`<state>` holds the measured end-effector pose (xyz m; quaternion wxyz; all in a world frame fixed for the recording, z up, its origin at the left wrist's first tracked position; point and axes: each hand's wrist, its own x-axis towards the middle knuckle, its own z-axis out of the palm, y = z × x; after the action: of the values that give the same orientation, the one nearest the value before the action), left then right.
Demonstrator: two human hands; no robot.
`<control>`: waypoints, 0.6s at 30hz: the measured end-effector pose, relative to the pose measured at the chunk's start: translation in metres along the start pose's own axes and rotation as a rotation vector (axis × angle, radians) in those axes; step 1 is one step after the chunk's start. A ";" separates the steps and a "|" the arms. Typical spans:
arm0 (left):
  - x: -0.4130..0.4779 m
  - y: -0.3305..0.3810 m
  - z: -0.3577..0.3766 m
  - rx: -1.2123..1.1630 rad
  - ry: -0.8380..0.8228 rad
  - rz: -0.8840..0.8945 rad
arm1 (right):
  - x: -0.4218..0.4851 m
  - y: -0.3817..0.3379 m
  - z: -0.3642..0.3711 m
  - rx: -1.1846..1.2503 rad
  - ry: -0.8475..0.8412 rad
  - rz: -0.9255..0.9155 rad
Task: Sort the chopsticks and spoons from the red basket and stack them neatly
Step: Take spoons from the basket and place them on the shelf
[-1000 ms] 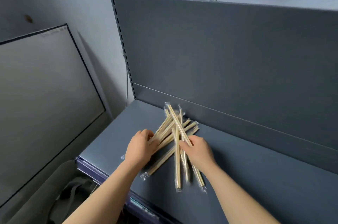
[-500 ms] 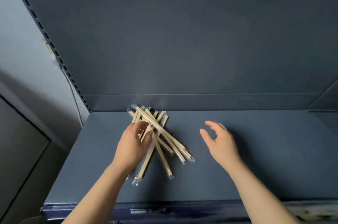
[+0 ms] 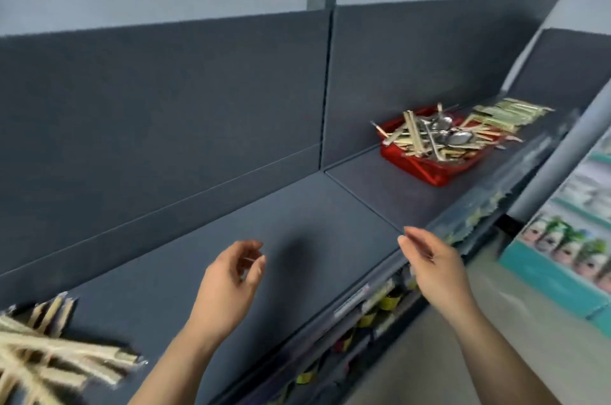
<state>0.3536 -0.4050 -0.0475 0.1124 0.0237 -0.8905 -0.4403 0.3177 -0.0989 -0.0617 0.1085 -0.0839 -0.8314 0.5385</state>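
dark grey shelf (image 3: 297, 222) runs across frame. lower left: loose pile of wrapped chopsticks (image 3: 49, 355). centre: left hand (image 3: 228, 285) and right hand (image 3: 433, 269), both empty, fingers slack. upper right: red basket (image 3: 426, 168) holding chopsticks and spoons (image 3: 458, 136).

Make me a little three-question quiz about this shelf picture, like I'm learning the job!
1. True or false: both hands are empty.
2. What is mixed with the chopsticks in the red basket? A) forks B) spoons C) knives
3. Fill in: the pile of wrapped chopsticks lies at the shelf's ____ end.

Key:
1. True: the left hand and right hand hold nothing.
2. B: shiny spoons lie among the sticks.
3. Left, far from the basket.
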 end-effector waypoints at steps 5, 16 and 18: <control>0.043 0.071 0.101 -0.056 -0.071 0.056 | 0.057 0.039 -0.095 -0.060 0.067 0.018; 0.150 0.187 0.255 -0.085 -0.106 0.127 | 0.211 0.086 -0.221 -0.123 0.126 0.001; 0.175 0.196 0.272 -0.068 -0.107 0.127 | 0.240 0.090 -0.225 -0.110 0.121 0.000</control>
<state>0.1339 -0.0981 -0.0212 0.0932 -0.0601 -0.8794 -0.4631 0.1493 0.1971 -0.0333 0.1537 -0.1220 -0.8516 0.4860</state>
